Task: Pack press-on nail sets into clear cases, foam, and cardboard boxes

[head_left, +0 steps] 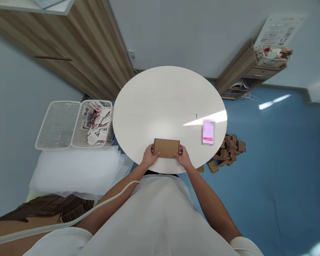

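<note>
A small brown cardboard box (166,148) with its lid down is at the near edge of the round white table (165,96). My left hand (150,156) grips its left end, thumb on top and fingers around the side. At the opposite end, my right hand (183,156) holds it the same way. The box's underside is hidden, so I cannot tell whether it touches the tabletop. To the right on the table lies a phone (208,132) with a pinkish, blurred screen.
Left of the table stands a white basket (78,129) of printed cards, next to another white basket (44,124). White sheets (74,170) lie below them. Several small cardboard boxes (228,151) are heaped on the blue floor at right. A white cable (96,208) crosses my left arm.
</note>
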The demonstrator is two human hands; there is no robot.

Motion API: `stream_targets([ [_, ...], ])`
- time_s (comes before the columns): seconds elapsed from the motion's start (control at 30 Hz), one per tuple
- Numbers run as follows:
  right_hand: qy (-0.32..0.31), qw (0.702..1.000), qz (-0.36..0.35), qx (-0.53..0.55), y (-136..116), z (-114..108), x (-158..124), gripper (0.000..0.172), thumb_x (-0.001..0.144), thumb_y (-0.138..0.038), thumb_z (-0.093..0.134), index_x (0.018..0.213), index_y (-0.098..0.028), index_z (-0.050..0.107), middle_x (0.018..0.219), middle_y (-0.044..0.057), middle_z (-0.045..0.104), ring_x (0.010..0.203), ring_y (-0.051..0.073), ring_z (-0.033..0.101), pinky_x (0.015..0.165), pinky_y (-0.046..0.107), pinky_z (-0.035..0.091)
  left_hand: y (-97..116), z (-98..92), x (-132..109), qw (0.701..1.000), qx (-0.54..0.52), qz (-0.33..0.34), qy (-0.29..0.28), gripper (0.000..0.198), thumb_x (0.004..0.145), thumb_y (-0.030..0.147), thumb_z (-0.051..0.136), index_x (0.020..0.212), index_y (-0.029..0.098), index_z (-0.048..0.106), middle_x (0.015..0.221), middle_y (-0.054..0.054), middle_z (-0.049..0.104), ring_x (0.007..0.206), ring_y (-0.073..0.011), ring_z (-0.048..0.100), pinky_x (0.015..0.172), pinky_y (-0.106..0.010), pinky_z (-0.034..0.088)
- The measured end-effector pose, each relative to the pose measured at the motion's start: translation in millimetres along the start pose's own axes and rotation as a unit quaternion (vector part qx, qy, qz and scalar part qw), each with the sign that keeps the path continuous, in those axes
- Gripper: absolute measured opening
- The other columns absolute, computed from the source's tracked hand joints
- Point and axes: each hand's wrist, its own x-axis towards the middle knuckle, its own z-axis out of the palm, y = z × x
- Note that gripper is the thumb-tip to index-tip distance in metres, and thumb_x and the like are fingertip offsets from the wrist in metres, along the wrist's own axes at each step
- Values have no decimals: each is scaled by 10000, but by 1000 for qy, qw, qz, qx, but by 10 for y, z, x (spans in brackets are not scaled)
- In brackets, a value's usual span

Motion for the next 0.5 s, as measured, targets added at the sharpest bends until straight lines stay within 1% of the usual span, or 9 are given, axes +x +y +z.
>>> stream_targets([
  [0.13, 8, 999, 31, 2, -83, -2, -35, 596, 639, -246, 563, 1207, -233, 383, 993, 39, 509, 758, 134, 531, 699, 304, 458, 27, -27, 84, 999, -19, 4, -38, 658, 601, 215, 674, 1205, 168, 418, 1038, -89, 545, 866, -173, 554, 739, -311, 463],
  [0.2, 16, 999, 43, -13, -113, 14, -49, 614, 642, -233, 552, 1227, -234, 364, 1015, 44, 508, 794, 145, 535, 716, 310, 455, 41, -35, 105, 999, -20, -6, -43, 691, 580, 208, 690, 1212, 164, 415, 1050, -93, 538, 863, -174, 556, 748, -318, 462],
  [0.27, 30, 997, 53, -38, -140, 38, -56, 676, 636, -213, 545, 1270, -238, 312, 1070, 57, 496, 836, 159, 537, 740, 322, 451, 49, -37, 107, 999, -28, -15, -42, 706, 569, 203, 699, 1214, 160, 414, 1062, -98, 535, 868, -176, 559, 765, -324, 460],
  [0.37, 52, 994, 48, -83, -185, 70, -56, 799, 606, -166, 548, 1328, -250, 215, 1181, 76, 442, 965, 193, 505, 801, 335, 434, 54, -33, 97, 996, -59, -15, -65, 656, 604, 203, 673, 1207, 164, 418, 1070, -101, 538, 873, -170, 562, 756, -307, 468],
  [0.43, 54, 992, 40, -104, -214, 72, -48, 848, 583, -136, 551, 1341, -256, 192, 1235, 80, 406, 1065, 218, 452, 837, 341, 419, 60, -29, 98, 994, -71, -25, -79, 603, 643, 211, 637, 1204, 172, 418, 1059, -99, 541, 854, -162, 566, 722, -290, 478],
  [0.5, 49, 991, 42, -114, -229, 50, -33, 877, 562, -121, 559, 1345, -257, 189, 1255, 84, 389, 1108, 235, 420, 835, 346, 421, 73, -25, 108, 994, -67, -42, -79, 582, 664, 216, 611, 1209, 175, 408, 1043, -98, 543, 824, -154, 568, 689, -280, 483],
])
